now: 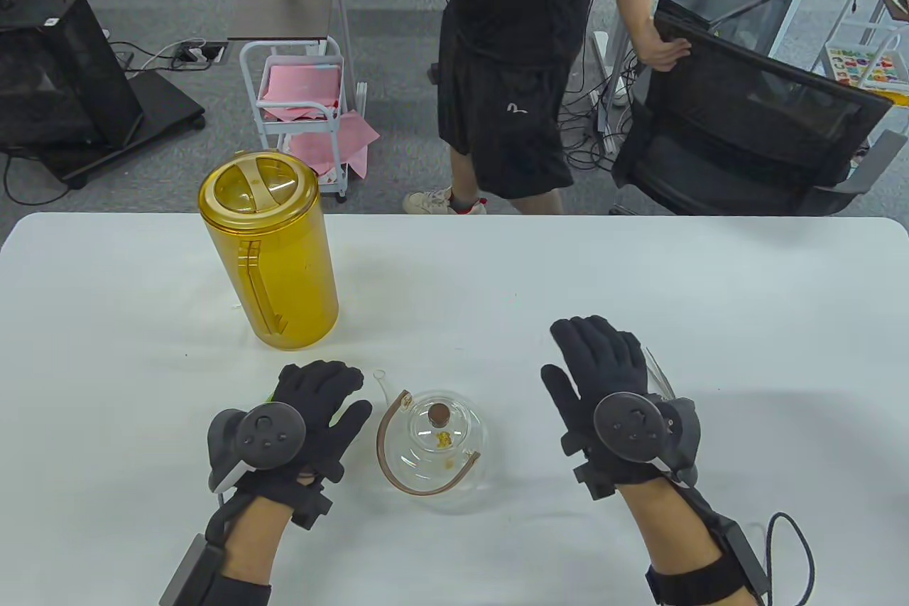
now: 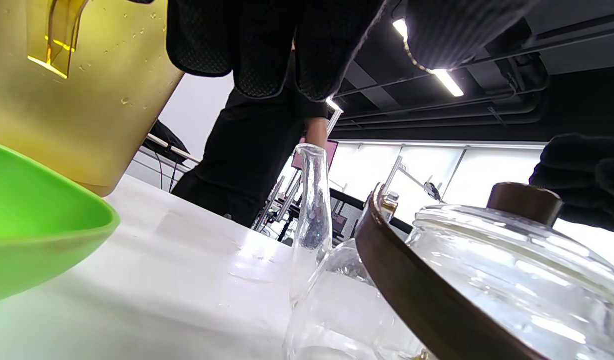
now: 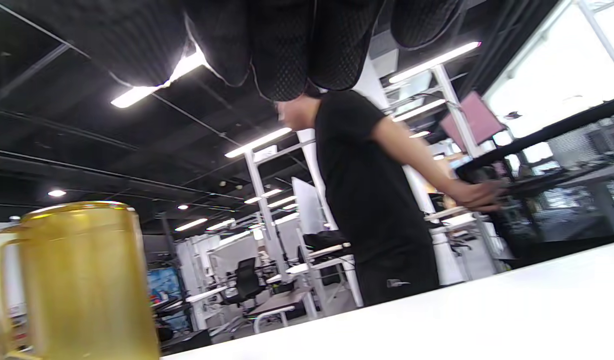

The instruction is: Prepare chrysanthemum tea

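Left hand: the black-gloved left hand (image 1: 312, 407) lies low over the white bench (image 1: 497, 279), fingers straight and loosely spread, pointing away from the person. It grips nothing. Its thumb reaches toward the teapot just to its right; whether it touches the glass cannot be told.

Under the left hand: a bright green plastic bowl (image 2: 32, 225) sits beneath the palm, mostly hidden in the table view and plain in the left wrist view.

Right hand: the black-gloved right hand (image 1: 603, 379) is flat and open, fingers straight and close together. It holds nothing. A thin clear glass edge (image 1: 659, 373) shows just beside its outer side; what it belongs to cannot be told.

Teapot: a round clear glass teapot with a brown hoop handle (image 1: 434, 441) stands between the two hands, nearer the left. Its glass lid with a brown wooden knob (image 1: 439, 414) is on. A few yellow bits (image 1: 445, 440) show inside. Its narrow glass spout (image 2: 312, 200) points up toward the left hand.

Pitcher: a tall amber translucent plastic pitcher with a lid (image 1: 270, 254) stands upright at the far left of the bench, beyond the left hand.

Background: a person in black clothes (image 1: 518, 59) stands past the bench, one hand on a black office chair (image 1: 746, 130).
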Demonstrator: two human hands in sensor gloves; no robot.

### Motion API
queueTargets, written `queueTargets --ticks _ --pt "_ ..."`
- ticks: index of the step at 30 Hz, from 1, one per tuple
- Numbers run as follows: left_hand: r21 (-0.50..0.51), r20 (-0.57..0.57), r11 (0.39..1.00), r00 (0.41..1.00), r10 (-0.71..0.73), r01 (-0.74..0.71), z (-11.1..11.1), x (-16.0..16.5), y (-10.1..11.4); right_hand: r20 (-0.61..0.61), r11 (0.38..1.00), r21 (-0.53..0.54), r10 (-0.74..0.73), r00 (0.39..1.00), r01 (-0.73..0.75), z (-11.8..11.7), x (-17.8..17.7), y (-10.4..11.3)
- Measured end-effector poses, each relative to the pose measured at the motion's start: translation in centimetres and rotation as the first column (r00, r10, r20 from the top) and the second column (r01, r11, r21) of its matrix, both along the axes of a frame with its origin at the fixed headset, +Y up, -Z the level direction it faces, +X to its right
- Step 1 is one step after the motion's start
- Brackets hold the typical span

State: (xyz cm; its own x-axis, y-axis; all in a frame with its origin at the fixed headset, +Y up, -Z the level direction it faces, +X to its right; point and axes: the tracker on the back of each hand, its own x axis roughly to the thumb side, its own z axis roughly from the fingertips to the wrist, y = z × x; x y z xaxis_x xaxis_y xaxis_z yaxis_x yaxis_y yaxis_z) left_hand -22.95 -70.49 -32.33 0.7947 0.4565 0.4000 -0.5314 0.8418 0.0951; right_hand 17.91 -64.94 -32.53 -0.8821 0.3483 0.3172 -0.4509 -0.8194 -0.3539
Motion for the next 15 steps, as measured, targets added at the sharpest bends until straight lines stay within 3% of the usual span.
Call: queueTargets --ticks 8,15 --pt "-0.001 0.000 1.000 1.000 0.002 -0.002 0.0 0.0 0.0 0.098 0.990 -0.144 0.020 0.995 -0.005 -2.5 2.9 -2.7" --pt "-0.005 0.003 1.000 1.000 0.002 -0.002 0.0 0.1 0.0 0.094 0.957 -0.287 0.082 0.992 -0.052 -4.0 3.1 -5.5"
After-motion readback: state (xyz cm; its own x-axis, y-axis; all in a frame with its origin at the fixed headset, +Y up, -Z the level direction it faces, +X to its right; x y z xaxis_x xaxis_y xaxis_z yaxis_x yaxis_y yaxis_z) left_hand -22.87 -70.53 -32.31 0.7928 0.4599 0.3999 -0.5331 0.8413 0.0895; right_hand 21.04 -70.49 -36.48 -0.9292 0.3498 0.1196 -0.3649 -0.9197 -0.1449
